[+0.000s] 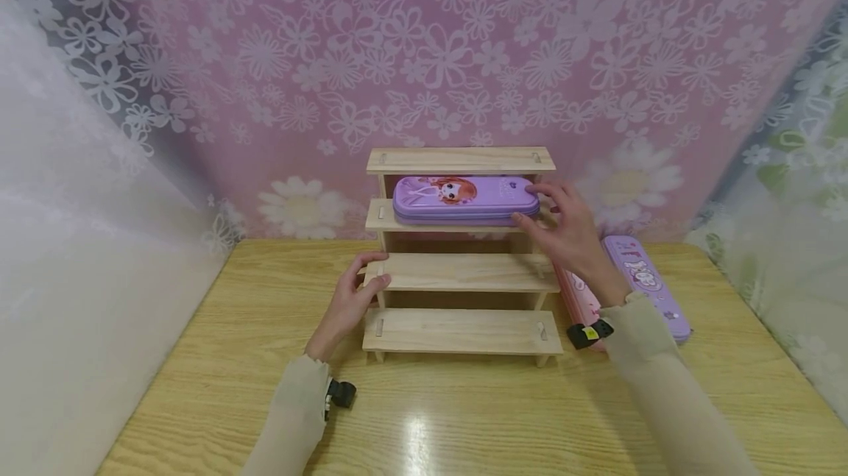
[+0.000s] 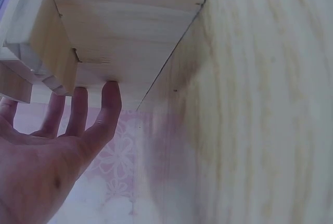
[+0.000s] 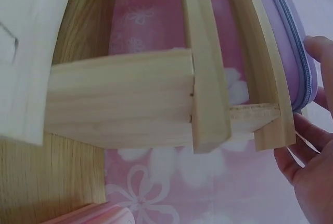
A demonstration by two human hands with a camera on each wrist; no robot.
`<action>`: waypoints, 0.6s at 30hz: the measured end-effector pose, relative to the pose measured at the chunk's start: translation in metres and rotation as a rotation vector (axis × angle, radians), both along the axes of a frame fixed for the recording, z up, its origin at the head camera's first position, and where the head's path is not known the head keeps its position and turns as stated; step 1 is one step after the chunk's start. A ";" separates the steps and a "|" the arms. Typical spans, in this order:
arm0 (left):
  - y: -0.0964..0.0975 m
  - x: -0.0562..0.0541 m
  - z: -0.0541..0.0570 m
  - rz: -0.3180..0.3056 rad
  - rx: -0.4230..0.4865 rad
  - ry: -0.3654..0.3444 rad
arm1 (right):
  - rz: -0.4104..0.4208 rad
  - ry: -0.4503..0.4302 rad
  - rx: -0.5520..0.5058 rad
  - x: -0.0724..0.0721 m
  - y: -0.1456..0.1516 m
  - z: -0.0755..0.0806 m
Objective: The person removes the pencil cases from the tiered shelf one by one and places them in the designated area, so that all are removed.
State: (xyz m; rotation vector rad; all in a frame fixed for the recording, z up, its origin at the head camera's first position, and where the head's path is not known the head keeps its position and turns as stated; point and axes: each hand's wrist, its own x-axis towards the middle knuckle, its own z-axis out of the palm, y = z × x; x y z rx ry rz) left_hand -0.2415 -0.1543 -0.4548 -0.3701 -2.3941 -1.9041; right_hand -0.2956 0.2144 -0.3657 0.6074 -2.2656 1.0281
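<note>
A purple zippered pencil case (image 1: 464, 200) with a cartoon girl on its lid lies lengthwise on the second tier from the top of a stepped wooden display rack (image 1: 464, 272). At its right end, my right hand (image 1: 573, 233) pinches the case, thumb at the front edge and index finger on the lid. In the right wrist view, other fingers (image 3: 307, 133) of that hand are beside the tier's end. My left hand (image 1: 347, 307) grips the rack's left end at the third tier. The left wrist view shows its fingers (image 2: 110, 101) against the wood.
Right of the rack, a second purple pencil case (image 1: 645, 281) and a pink pencil case (image 1: 581, 299), partly hidden by my right arm, lie on the wood-grain table (image 1: 424, 406). A pink floral curtain (image 1: 424, 57) hangs behind, with pale cloth on both sides.
</note>
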 end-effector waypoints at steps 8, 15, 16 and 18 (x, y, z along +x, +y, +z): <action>0.001 0.000 -0.001 0.004 0.000 0.003 | 0.001 0.001 -0.050 0.006 -0.007 0.000; 0.000 -0.003 -0.004 0.007 -0.003 0.002 | 0.059 -0.140 -0.044 0.007 -0.005 0.005; 0.000 -0.003 -0.004 0.006 -0.004 0.006 | 0.068 -0.181 -0.042 0.006 -0.005 0.006; -0.001 -0.004 -0.004 0.003 -0.005 0.009 | 0.077 -0.252 -0.031 0.006 -0.004 0.007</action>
